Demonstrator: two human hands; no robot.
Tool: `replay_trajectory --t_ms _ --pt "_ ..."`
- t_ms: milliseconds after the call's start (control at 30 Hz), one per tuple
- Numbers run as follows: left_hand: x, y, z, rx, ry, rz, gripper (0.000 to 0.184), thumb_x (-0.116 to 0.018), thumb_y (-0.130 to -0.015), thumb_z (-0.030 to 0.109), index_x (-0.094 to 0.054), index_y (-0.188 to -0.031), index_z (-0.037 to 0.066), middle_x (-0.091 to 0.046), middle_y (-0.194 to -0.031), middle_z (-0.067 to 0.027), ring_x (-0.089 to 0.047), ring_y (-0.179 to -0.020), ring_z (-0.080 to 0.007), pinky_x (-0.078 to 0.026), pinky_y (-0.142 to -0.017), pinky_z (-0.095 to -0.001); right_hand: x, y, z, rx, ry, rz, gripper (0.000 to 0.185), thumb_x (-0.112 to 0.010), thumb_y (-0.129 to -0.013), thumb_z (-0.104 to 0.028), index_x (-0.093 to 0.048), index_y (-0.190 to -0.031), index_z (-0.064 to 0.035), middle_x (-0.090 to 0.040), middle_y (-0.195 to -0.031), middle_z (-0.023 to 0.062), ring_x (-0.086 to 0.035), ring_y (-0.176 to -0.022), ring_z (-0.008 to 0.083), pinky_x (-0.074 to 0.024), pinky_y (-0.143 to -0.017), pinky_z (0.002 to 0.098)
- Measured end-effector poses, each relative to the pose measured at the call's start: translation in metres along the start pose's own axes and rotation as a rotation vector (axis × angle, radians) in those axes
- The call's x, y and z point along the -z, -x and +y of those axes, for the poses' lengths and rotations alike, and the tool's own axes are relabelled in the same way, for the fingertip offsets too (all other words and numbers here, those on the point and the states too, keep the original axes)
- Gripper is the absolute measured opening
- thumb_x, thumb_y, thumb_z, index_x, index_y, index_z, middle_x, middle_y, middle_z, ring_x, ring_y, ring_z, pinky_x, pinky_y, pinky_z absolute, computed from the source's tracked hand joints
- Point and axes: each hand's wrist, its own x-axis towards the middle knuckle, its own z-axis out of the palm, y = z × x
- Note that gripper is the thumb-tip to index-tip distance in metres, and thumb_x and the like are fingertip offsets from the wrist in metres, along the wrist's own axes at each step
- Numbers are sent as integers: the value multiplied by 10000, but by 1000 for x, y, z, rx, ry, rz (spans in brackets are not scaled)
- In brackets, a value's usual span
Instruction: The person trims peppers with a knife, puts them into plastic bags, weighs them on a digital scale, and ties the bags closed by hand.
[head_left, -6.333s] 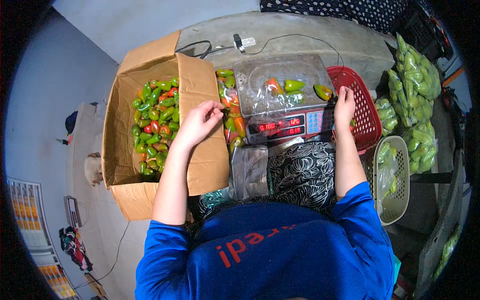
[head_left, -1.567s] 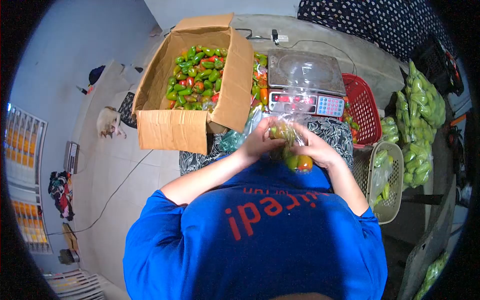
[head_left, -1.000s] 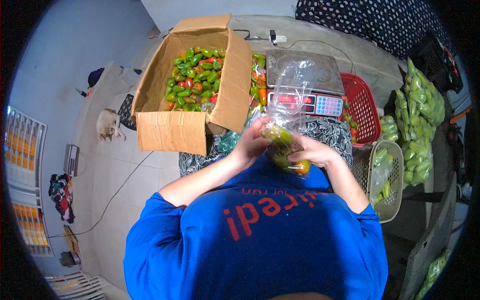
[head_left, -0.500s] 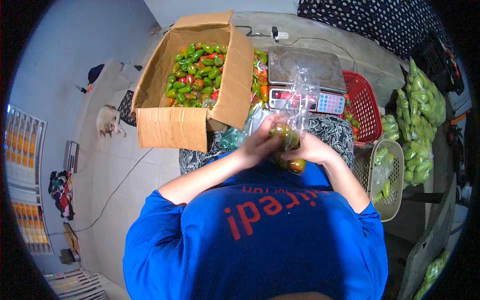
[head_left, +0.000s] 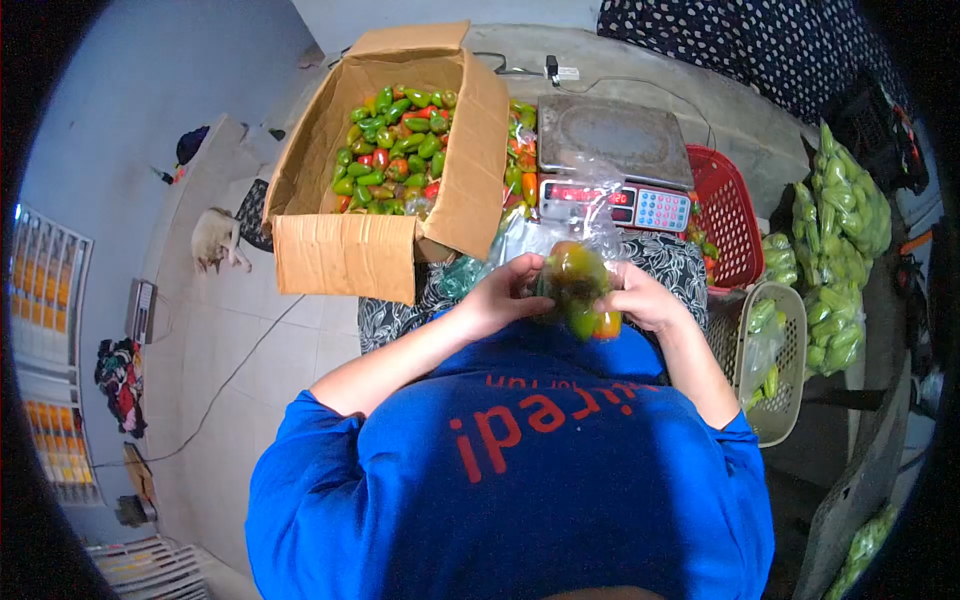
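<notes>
A clear plastic bag of peppers [head_left: 580,280], green, yellowish and orange, hangs in front of my chest between my two hands. My left hand [head_left: 510,292] grips the bag's left side, with the thumb across the front. On the other side my right hand [head_left: 645,296] pinches it between thumb and fingers. The loose top of the bag stands up in front of the digital scale [head_left: 610,140], whose display glows red. Left of the scale, a cardboard box [head_left: 345,255] holds many green and red peppers [head_left: 390,150].
A red basket [head_left: 725,205] with some peppers stands right of the scale. Nearer, a cream basket [head_left: 790,370] holds bagged green vegetables. Several bags of green vegetables [head_left: 840,260] lie at the far right. A white animal [head_left: 215,240] rests on the floor at left, near a cable.
Both hands have shifted to the outer sides of the bag, so more of the peppers show. The bag's top has sunk lower, uncovering more of the scale's display.
</notes>
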Motion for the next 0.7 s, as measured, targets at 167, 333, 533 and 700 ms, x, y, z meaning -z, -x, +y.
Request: replay_trajectory --t_ms 167,333,533,700 --pt "-5 -1 -4 -117 7 92 311 -612 -836 35 -532 -1135 14 -612 -1026 -37 -553 -968 -119 -440 -873 -274 -11 -7 -12 88 280 5 482 -649 -731 -85 -533 -1188 16 -600 -1128 67 -525 -1052 146 -392 -953 294" --pt "2 7 5 -106 -186 101 244 -591 -855 50 -586 -1094 -2 -623 -1016 -60 -560 -976 -127 -439 -887 -288 -23 -9 -22 -180 367 70 463 -725 -731 -124 -564 -1147 1 -634 -1047 67 -553 -969 134 -429 -897 291" --pt "2 14 12 -28 -255 118 282 -602 -865 100 -574 -1119 -20 -624 -952 -63 -571 -899 -123 -452 -857 -295 -20 -8 -4 84 303 18 480 -728 -712 -81 -562 -1154 3 -625 -1054 56 -545 -979 126 -426 -898 292" --pt "-8 32 19 62 -257 38 364 -628 -848 113 -509 -1166 -17 -615 -942 -54 -572 -882 -119 -467 -824 -279 -23 -4 -4 92 174 55 481 -688 -699 -41 -553 -1158 6 -613 -1078 45 -539 -994 122 -417 -905 292"
